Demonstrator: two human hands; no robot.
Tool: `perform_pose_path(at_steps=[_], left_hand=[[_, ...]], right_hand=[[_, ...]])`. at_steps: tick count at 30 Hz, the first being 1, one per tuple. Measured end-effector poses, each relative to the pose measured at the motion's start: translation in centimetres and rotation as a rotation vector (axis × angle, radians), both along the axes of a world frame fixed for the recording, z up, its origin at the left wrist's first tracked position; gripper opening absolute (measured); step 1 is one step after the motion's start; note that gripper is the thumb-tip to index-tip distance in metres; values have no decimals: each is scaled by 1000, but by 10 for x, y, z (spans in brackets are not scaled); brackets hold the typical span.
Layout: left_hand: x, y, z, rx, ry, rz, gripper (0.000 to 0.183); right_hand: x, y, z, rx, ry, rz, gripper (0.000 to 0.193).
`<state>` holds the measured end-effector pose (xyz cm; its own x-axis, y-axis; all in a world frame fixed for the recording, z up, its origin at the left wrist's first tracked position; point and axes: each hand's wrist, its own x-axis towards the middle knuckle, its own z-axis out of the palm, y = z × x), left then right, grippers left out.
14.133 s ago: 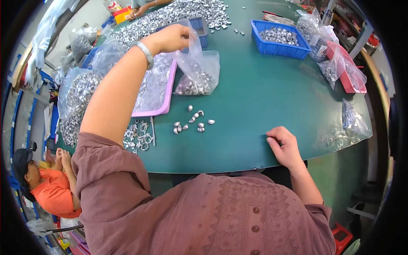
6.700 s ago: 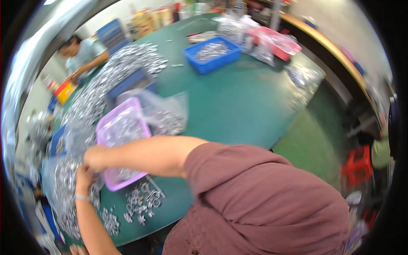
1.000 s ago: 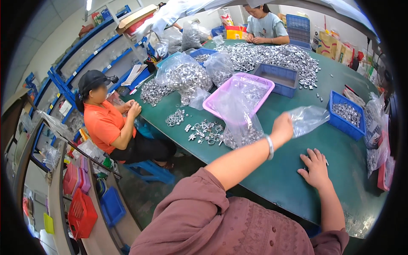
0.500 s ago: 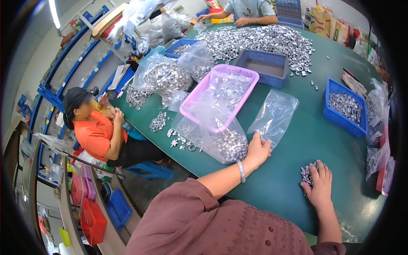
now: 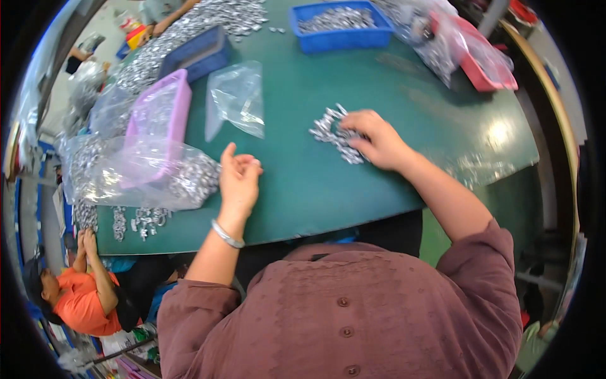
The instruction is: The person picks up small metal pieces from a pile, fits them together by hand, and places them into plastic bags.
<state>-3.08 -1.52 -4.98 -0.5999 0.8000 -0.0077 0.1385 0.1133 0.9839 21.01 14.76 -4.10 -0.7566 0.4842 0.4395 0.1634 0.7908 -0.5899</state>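
My left hand hovers over the near table edge with nothing in it, its fingers loosely bent and apart. Just beyond it a clear plastic bag lies flat on the green table. My right hand rests at a small heap of silvery metal pieces, fingers bent over its right side and thumb apart from them. Part of the heap is hidden under that hand. Left of my left hand lies a clear bag filled with metal pieces, overlapping a pink basket.
A grey-blue tray stands beyond the pink basket, beside a large metal heap. A blue tray of metal pieces sits at the far side. A red basket is at the far right. A person in orange sits at the left.
My left hand has let go of the empty clear bag, which now lies on the table. The small heap is more spread out under my right hand. The view has turned right.
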Motion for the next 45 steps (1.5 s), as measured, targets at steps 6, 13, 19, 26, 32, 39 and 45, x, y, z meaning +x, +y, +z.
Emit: perform_pose_path(at_steps=[6,13,19,26,32,39,45], left_hand=[[13,-3,12,-1,596,-248,34],[35,49,29,166,1013,-618,42],[32,67,16,141,966,-742,33],[12,24,20,168,740,-712,31],[-2,22,23,69,736,-518,30],[16,36,19,61,732,-581,17],[13,34,16,-12,348,-561,8]], right_hand=[[15,-10,-4,84,-99,32,32],[-2,-23,-3,160,-36,119,20],[9,-10,5,134,-122,81,22],[-4,-17,22,174,-188,-110,17],[-43,-33,21,207,-228,-54,17],[-57,-43,12,34,-221,-52,12],[-47,-44,23,-636,-15,-78,10]])
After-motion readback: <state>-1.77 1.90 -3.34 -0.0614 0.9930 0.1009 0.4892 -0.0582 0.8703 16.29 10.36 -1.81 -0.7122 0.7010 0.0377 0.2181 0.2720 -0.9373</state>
